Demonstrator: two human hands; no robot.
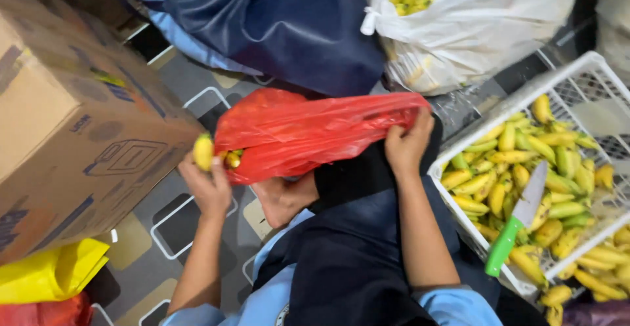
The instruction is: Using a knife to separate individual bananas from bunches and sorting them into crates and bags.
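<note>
A: What is seen at the left?

B: A cardboard box (72, 122) is seen. Beside it, 1 small banana (203, 152) is pinched by the left hand (210, 188) at the mouth of the red plastic bag (308, 132).

A: And the bag?

B: It is stretched sideways between the 2 hands. Its far end is gripped closed by the right hand (407, 145). A white crate (577, 70) with bananas and a green-handled knife (518, 224) is further right.
</note>
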